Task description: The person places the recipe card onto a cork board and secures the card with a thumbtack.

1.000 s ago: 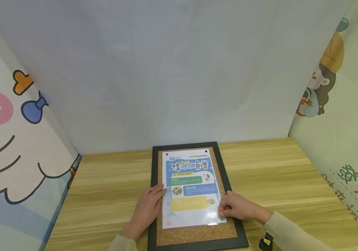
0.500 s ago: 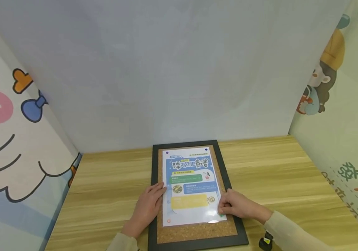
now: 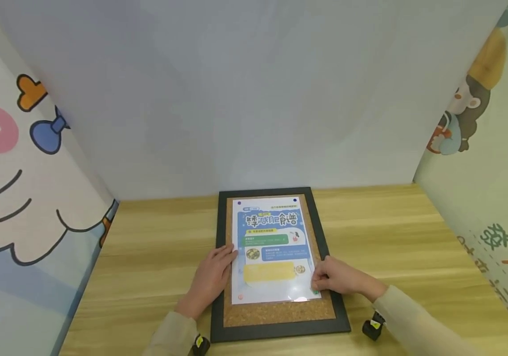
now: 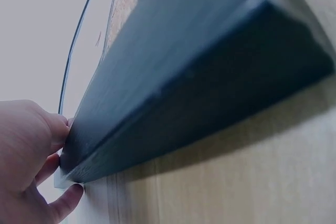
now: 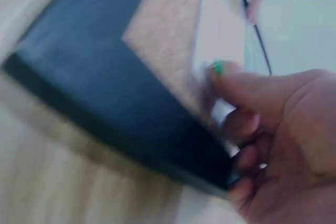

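A black-framed cork board (image 3: 280, 312) lies on the table, bearing a glossy printed sheet (image 3: 268, 272). Dark blue pushpins (image 3: 295, 200) mark the sheet's top corners, and an orange-red round spot (image 3: 240, 297) shows at its lower left. My right hand (image 3: 337, 275) is at the lower right corner, its thumb pressing a green pushpin (image 5: 218, 66) while the other fingers curl by the frame's outer edge. Across the board, my left hand (image 3: 211, 274) rests over the left side of the frame (image 4: 157, 61), fingertips at the sheet's left edge.
The wood-grain table (image 3: 160, 237) extends on both sides of the board. A grey-white wall (image 3: 245, 99) stands behind it, with cartoon-printed panels at left (image 3: 22, 217) and right (image 3: 498, 188). Small black devices (image 3: 373, 326) sit at both wrists.
The head view has tilted down, so the board and hands appear higher in it. Both hands keep their places on the board, the right thumb staying at the green pushpin.
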A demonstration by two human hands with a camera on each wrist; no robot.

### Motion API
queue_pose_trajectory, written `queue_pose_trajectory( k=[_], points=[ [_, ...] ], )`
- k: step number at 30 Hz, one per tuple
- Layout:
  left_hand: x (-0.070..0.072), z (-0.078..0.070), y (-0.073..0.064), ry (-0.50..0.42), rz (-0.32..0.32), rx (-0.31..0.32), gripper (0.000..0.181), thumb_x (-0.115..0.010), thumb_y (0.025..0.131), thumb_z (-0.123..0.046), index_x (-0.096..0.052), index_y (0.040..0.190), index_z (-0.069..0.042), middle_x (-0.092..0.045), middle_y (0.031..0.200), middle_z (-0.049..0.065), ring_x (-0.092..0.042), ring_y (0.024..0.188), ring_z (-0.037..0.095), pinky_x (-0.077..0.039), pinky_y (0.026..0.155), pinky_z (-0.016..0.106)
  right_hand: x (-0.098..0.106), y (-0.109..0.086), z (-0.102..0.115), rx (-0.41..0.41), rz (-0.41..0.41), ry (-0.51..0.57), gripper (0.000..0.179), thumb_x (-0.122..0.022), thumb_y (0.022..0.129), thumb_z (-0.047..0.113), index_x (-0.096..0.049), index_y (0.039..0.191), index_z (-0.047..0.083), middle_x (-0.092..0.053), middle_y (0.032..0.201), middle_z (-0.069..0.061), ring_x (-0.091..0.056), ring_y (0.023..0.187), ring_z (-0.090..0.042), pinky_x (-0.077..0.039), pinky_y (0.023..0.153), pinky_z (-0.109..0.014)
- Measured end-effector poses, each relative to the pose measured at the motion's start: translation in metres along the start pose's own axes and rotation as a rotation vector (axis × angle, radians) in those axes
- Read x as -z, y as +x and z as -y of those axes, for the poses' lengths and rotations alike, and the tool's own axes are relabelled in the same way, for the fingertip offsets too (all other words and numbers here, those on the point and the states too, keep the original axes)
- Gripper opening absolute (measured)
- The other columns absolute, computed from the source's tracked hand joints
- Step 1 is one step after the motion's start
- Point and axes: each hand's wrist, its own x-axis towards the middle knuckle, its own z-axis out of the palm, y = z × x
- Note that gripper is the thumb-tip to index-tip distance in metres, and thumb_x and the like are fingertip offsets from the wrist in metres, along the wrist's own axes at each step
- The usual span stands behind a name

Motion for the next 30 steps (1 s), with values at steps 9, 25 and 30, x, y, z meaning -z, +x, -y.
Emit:
queue_pose_trajectory(
  k=[9, 25, 30],
  points=[
    [0.003, -0.003, 0.003, -0.012, 0.037, 0.016, 0.036, -0.060, 0.091, -0.008, -0.059, 0.127, -0.007, -0.051, 0.137, 0.009, -0.046, 0.124, 0.029, -0.041, 0.099, 0.047, 0.003, 0.005, 0.017, -0.201, 0.016, 0.099, 0.022, -0.068, 0.084, 0.012, -0.064, 0.062, 0.007, -0.041, 0.051, 0.010, -0.038, 0.047, -0.005, -0.030, 0.046, -0.018],
    [0.005, -0.002, 0.003, 0.013, 0.060, 0.031, 0.037, -0.059, 0.092, -0.011, -0.058, 0.129, -0.010, -0.049, 0.138, 0.007, -0.044, 0.125, 0.028, -0.041, 0.097, 0.049, -0.009, 0.008, 0.043, -0.538, -0.092, -0.087, 0.015, -0.071, 0.077, 0.022, -0.069, 0.066, 0.014, -0.059, 0.062, 0.005, -0.049, 0.059, -0.014, -0.037, 0.060, -0.032],
    [0.004, -0.003, 0.002, 0.007, 0.046, 0.027, 0.038, -0.059, 0.091, -0.009, -0.058, 0.129, -0.010, -0.049, 0.138, 0.008, -0.044, 0.125, 0.029, -0.043, 0.094, 0.051, -0.012, 0.002, 0.041, -0.490, -0.165, -0.069, 0.017, -0.070, 0.080, 0.023, -0.066, 0.065, 0.015, -0.055, 0.058, 0.007, -0.047, 0.057, -0.012, -0.035, 0.057, -0.030]
  ],
)
